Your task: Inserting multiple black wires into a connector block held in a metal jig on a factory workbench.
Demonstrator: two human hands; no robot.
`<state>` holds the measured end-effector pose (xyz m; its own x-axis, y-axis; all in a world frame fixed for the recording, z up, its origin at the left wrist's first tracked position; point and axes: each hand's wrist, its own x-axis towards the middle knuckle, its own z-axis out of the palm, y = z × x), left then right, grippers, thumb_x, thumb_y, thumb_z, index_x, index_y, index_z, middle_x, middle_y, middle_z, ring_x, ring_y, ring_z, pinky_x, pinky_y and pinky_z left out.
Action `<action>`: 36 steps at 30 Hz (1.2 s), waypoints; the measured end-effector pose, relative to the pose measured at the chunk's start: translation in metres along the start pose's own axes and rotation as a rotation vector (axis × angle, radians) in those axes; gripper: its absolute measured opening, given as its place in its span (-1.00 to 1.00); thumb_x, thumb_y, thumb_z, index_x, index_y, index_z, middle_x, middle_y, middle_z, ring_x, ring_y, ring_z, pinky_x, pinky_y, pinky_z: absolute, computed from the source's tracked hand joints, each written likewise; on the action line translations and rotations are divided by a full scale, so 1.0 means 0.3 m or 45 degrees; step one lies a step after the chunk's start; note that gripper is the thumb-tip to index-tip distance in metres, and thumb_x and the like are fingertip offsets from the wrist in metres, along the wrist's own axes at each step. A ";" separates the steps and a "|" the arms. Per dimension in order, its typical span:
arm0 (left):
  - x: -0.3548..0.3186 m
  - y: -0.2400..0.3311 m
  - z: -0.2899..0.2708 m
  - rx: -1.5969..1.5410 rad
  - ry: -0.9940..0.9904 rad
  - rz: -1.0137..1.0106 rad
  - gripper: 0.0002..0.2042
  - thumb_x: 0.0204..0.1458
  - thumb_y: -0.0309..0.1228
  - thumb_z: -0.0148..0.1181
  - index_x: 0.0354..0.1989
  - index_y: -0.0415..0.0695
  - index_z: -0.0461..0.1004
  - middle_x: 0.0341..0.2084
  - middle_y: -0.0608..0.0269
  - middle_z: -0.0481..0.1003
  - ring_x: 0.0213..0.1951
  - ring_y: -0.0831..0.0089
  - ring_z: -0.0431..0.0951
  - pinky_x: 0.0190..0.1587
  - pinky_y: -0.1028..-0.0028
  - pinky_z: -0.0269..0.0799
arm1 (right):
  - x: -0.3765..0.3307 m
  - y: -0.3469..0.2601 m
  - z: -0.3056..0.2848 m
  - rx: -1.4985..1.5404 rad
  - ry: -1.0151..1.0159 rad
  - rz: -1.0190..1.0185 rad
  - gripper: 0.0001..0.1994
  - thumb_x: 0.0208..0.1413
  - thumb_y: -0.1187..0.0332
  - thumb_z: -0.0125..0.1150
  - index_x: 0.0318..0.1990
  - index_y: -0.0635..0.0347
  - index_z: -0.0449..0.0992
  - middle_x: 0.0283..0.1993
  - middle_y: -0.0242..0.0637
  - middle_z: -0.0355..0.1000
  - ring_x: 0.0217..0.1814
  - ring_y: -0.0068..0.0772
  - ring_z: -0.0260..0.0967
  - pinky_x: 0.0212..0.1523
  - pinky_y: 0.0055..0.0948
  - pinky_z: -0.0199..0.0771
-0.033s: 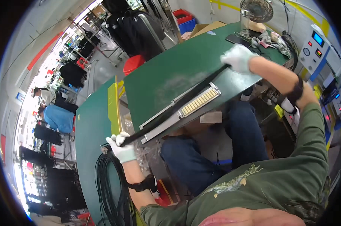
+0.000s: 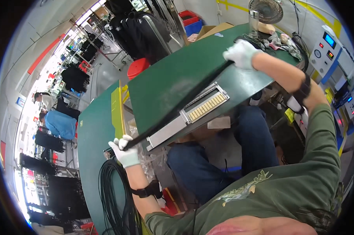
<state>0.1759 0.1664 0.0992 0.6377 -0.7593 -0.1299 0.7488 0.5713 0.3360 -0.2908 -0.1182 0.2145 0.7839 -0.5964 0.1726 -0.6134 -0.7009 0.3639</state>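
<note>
Head view: light printing is borne by the green shirt (image 2: 294, 192). Clasped by the left hand (image 2: 126, 154) and right hand (image 2: 242, 54), a black strip (image 2: 192, 95) is stretched slantwise over the green table (image 2: 157, 86); since earlier, more of the metal fixture (image 2: 167, 133) has been uncovered.

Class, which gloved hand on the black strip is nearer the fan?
The right hand, gripping the black strip at upper right, nearer the fan; the left hand grips it at lower left, much farther away.
</note>
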 end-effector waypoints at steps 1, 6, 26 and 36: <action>0.066 -0.028 0.023 -0.001 0.043 0.071 -0.54 0.26 0.03 0.00 -0.55 -0.08 0.42 -0.81 0.42 0.17 -0.67 0.46 0.26 -0.30 0.30 0.47 | 0.081 0.026 -0.004 0.004 -0.074 0.066 -0.76 -0.08 0.24 0.25 -0.21 0.03 0.53 -0.29 -0.22 0.52 -0.14 -0.06 0.48 0.02 -0.08 0.36; 0.346 -0.190 0.040 -0.185 0.143 0.075 -0.53 0.28 0.02 -0.05 -0.52 -0.11 0.42 -0.75 0.30 0.24 -0.63 0.37 0.29 -0.09 0.15 0.48 | 0.293 0.007 0.157 -0.034 -0.017 0.233 -0.37 -0.09 -0.02 0.33 0.17 -0.01 0.39 0.11 -0.09 0.40 0.29 -0.04 0.24 0.36 0.09 0.05; 0.648 -0.302 -0.148 2.351 -0.167 0.484 -0.30 0.19 0.16 0.00 0.19 -0.30 0.34 0.08 -0.23 0.41 0.17 -0.03 0.38 0.30 0.13 0.20 | 0.357 -0.151 0.697 0.477 -0.056 0.539 -0.20 0.19 -0.30 -0.16 0.44 0.02 0.07 0.52 -0.01 -0.11 0.58 0.04 -0.25 0.50 0.03 -0.27; 0.479 -0.186 -0.190 2.867 -0.179 0.020 -0.18 0.12 0.21 0.05 0.29 -0.32 0.26 0.20 -0.25 0.33 0.26 -0.03 0.30 0.28 0.18 0.18 | 0.313 -0.142 0.724 0.489 -0.073 0.576 -0.19 0.21 -0.27 -0.16 0.42 0.17 0.09 0.51 0.03 -0.09 0.57 0.03 -0.21 0.51 -0.04 -0.31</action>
<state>0.2360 0.0430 0.0087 0.5509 -0.8278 -0.1060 -0.6770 -0.5176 0.5232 -0.2117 -0.2292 0.0164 0.4364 -0.8815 0.1801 -0.8846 -0.4570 -0.0932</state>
